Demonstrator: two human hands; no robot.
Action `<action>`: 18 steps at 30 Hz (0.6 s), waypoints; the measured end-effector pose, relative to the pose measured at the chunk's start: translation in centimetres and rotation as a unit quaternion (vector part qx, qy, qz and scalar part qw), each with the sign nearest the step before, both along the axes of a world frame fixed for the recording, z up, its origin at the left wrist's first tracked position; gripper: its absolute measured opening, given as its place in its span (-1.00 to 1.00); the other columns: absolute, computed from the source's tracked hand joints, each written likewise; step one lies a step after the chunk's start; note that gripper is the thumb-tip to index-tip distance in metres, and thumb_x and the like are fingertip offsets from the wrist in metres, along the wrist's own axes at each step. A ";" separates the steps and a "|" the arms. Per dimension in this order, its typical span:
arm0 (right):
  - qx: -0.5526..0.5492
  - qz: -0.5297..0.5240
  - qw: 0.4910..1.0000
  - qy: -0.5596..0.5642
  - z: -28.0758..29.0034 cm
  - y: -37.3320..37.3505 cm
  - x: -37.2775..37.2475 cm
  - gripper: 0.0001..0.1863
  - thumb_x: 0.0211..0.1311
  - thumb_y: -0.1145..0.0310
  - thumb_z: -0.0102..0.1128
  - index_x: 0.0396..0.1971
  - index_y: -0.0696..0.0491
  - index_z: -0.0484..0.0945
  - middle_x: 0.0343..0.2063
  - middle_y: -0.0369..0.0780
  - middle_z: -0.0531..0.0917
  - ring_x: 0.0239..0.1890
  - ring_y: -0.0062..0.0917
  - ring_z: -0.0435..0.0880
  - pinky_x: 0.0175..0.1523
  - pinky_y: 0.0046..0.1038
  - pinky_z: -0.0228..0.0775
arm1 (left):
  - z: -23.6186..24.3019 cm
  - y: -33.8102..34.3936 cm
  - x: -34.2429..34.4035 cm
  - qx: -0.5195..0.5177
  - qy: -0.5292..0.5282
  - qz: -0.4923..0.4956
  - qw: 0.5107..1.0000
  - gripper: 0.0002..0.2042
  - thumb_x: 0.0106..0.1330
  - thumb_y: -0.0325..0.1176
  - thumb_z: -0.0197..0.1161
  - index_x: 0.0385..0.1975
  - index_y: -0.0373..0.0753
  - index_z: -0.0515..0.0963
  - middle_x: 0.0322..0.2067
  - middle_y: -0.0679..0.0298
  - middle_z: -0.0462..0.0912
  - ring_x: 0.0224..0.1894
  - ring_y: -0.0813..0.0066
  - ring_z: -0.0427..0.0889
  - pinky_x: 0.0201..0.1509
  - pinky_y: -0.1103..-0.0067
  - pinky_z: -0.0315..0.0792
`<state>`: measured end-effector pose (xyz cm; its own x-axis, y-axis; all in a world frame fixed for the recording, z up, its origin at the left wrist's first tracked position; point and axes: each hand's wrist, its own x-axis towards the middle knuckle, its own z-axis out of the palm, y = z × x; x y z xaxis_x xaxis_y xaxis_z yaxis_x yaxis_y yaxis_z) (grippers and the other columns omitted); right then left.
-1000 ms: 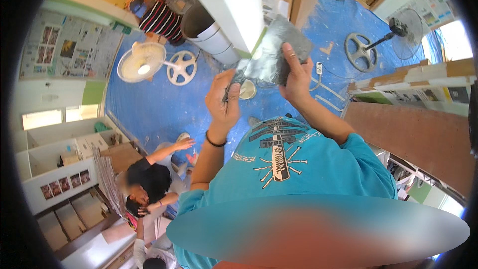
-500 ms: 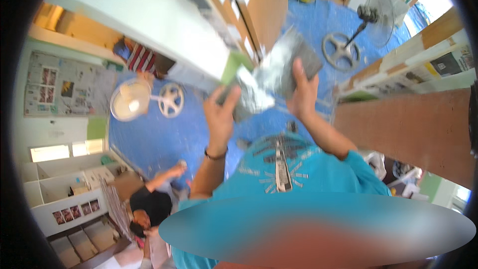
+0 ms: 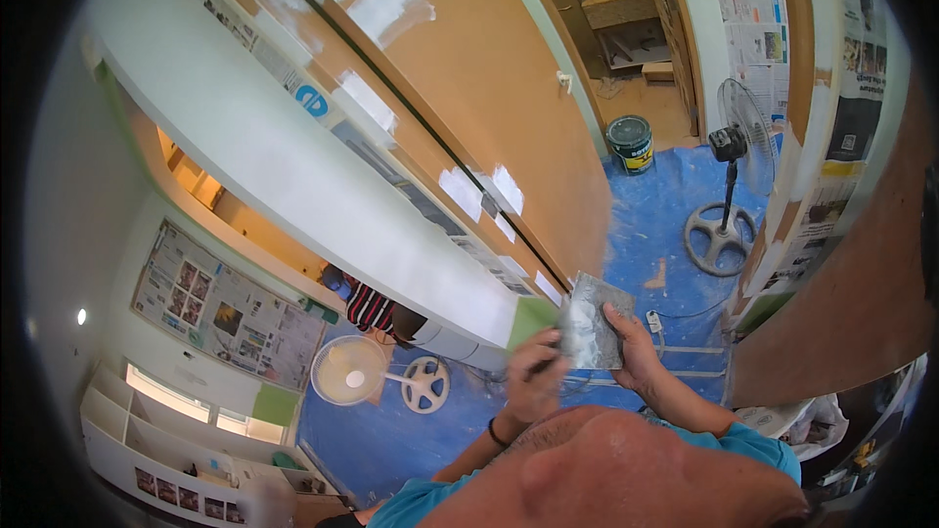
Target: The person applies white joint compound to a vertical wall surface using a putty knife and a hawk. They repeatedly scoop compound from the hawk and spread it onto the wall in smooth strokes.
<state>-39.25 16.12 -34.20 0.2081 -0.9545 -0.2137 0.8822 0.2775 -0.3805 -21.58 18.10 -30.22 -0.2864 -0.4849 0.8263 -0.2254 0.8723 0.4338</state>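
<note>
My right hand (image 3: pixel 638 344) grips a flat grey metal plate (image 3: pixel 611 313) by its right edge, thumb on top. White putty (image 3: pixel 584 325) is smeared over the plate's left part. Close by its left edge is my left hand (image 3: pixel 535 372), slightly blurred, fingers curled round a dark flat scraper (image 3: pixel 544 364). The scraper is seen almost edge-on, and most of it is hidden by the fingers. Just beyond both hands stands a wooden door (image 3: pixel 489 88) with white putty patches along its edge and frame.
Blue plastic sheeting (image 3: pixel 362 455) covers the floor. A dark paint bucket (image 3: pixel 631 145) and a black stand fan (image 3: pixel 727 145) stand at the far right. Another fan (image 3: pixel 349 372) is to the left, near a person in a striped shirt (image 3: pixel 370 310). A white wall edge (image 3: pixel 323 196) runs alongside.
The view has tilted up, showing more of the door and wall. The scraper, earlier broadside with white putty on it, has turned nearly edge-on by the plate. Both hands keep their holds.
</note>
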 end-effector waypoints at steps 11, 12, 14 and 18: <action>0.038 -0.055 0.998 -0.011 -0.2 -1.0 -2.4 -0.63 0.46 0.23 0.23 0.12 0.10 0.48 -0.07 -0.15 0.69 -0.04 -0.34 0.74 0.08 -0.22 0.64 | -0.6 -2.6 1.3 0.087 -0.290 0.051 0.952 -0.29 -0.03 -0.86 0.31 0.18 -0.06 0.62 0.18 0.12 0.43 0.36 0.02 0.39 0.25 0.31 0.59; 0.033 -0.047 0.998 -0.010 -0.3 -1.2 -2.7 -0.63 0.45 0.22 0.24 0.11 0.10 0.49 -0.05 -0.14 0.69 -0.04 -0.35 0.73 0.10 -0.23 0.62 | -0.5 -2.8 1.5 0.076 -0.330 0.026 0.940 -0.31 0.01 -0.83 0.30 0.18 -0.05 0.62 0.18 0.13 0.43 0.35 0.05 0.41 0.22 0.33 0.60; 0.022 -0.064 0.997 -0.031 -0.5 -1.5 -3.6 -0.62 0.44 0.21 0.25 0.12 0.10 0.50 -0.05 -0.15 0.69 -0.04 -0.36 0.73 0.10 -0.23 0.62 | -0.3 -2.7 2.2 0.094 -0.380 0.105 0.914 -0.39 0.12 -0.76 0.26 0.19 -0.04 0.61 0.15 0.12 0.50 0.27 0.12 0.50 0.13 0.35 0.62; 0.001 -0.073 0.997 0.008 -0.8 -2.1 -5.5 -0.60 0.42 0.17 0.27 0.11 0.09 0.54 -0.07 -0.19 0.72 -0.08 -0.38 0.74 0.06 -0.25 0.62 | 0.0 -3.3 4.7 0.177 -0.292 0.100 0.935 -0.62 0.40 -0.53 0.20 0.21 -0.14 0.56 0.04 0.14 0.64 0.05 0.29 0.68 -0.02 0.43 0.62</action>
<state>-44.72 14.06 -34.97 0.0643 -0.9741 -0.2170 0.9072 0.1476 -0.3939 -16.90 14.76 -30.18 -0.5131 -0.7903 0.3348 -0.6564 0.6126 0.4403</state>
